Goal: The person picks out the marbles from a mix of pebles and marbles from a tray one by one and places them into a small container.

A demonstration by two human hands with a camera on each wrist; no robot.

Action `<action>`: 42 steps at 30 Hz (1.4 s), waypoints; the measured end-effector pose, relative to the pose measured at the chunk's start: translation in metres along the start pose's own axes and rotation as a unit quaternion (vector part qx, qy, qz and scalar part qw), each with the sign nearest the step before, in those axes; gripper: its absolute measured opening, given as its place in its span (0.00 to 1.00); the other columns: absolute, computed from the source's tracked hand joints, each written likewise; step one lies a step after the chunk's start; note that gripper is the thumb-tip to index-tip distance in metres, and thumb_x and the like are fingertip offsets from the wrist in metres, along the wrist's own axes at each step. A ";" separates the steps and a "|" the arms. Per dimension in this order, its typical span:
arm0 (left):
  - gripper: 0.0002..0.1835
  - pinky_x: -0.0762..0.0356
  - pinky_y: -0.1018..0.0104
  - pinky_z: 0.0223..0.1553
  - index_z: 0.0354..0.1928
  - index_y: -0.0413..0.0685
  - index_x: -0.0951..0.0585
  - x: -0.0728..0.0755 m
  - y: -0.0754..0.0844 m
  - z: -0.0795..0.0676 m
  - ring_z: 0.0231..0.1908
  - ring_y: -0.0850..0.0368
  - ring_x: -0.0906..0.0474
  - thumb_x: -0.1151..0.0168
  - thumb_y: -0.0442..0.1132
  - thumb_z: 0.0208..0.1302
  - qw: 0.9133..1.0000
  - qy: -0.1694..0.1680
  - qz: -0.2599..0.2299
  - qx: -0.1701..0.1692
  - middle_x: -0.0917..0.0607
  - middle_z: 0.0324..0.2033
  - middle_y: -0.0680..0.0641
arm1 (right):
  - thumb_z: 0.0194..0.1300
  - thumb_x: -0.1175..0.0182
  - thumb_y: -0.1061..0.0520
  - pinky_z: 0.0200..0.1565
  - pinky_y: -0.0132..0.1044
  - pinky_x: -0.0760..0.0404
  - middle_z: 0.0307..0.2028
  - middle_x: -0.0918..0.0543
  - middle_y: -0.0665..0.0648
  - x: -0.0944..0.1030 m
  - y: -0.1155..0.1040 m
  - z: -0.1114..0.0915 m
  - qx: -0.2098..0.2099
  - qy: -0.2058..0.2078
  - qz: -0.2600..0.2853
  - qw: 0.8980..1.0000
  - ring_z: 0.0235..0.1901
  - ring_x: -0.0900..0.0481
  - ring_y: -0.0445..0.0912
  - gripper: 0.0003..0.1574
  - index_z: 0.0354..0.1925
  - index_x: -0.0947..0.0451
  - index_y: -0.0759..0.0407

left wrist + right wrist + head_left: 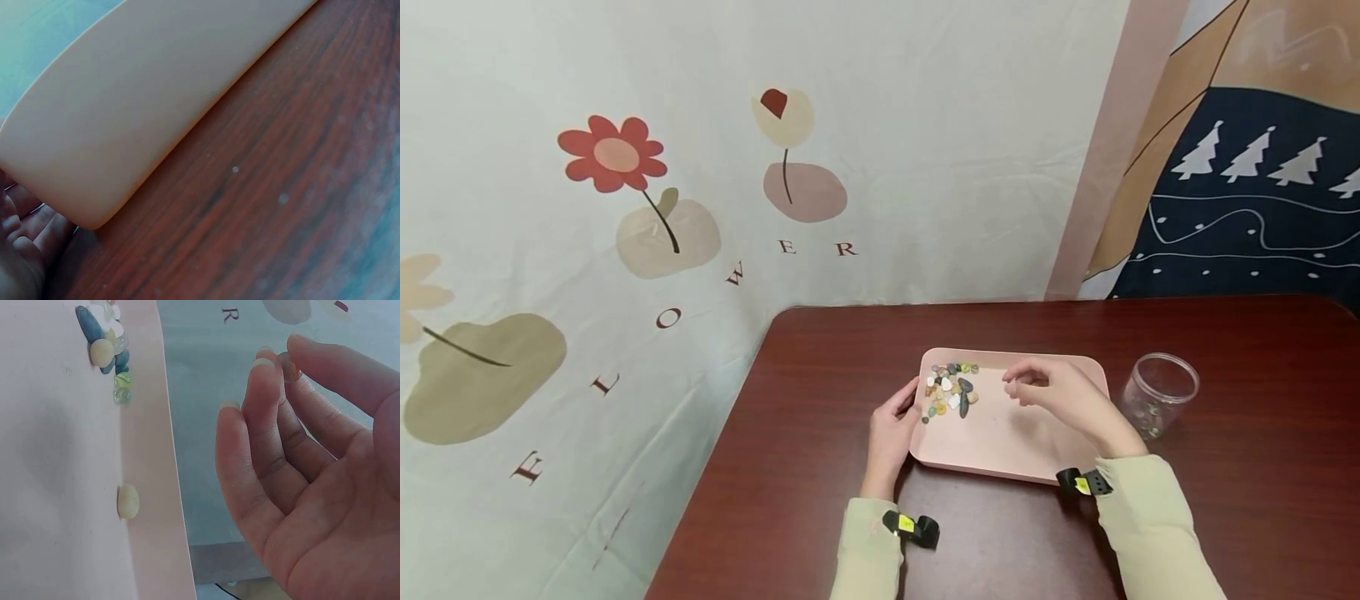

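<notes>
The tray (985,446) is pink, the stones (947,384) multicoloured, the table (805,392) wood-grained reddish brown.

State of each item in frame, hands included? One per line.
Pink rectangular tray: right side up
Clear cylindrical plastic jar: lidless, small green pieces inside
Multicoloured small stones: clustered at tray's left end
Pale oval stone: apart, by tray's wall
Small glassy bead: pinched, raised
Right hand: pinching bead
Left hand: touching tray

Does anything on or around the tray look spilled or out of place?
I see nothing spilled or damaged, but one pale stone lies alone beside the pink tray wall, apart from the cluster of stones at the left end, so it looks stray.
</notes>
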State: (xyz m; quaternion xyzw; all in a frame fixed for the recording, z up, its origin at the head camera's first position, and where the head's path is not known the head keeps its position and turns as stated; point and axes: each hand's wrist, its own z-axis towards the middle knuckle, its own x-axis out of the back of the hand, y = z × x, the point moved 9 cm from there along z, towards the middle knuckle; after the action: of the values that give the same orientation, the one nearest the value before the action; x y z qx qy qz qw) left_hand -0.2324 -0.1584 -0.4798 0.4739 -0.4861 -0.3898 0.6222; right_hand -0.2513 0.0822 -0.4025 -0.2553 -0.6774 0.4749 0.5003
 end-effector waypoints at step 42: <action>0.19 0.27 0.62 0.46 0.54 0.53 0.24 -0.001 0.000 -0.001 0.48 0.56 0.26 0.44 0.34 0.58 1.000 -0.008 -0.009 -0.010 0.22 0.49 0.49 | 0.58 0.41 0.49 0.37 0.33 0.23 0.37 0.20 0.60 0.022 0.004 -0.018 0.019 0.047 0.017 0.999 0.33 0.21 0.54 0.21 0.45 0.25 0.61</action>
State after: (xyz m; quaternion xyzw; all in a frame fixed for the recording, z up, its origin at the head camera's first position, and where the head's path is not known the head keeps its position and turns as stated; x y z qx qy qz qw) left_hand -0.2314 -0.1572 -0.4799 0.4685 -0.4828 -0.4039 0.6199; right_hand -0.2432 0.1091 -0.3954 -0.2792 -0.6397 0.4831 0.5286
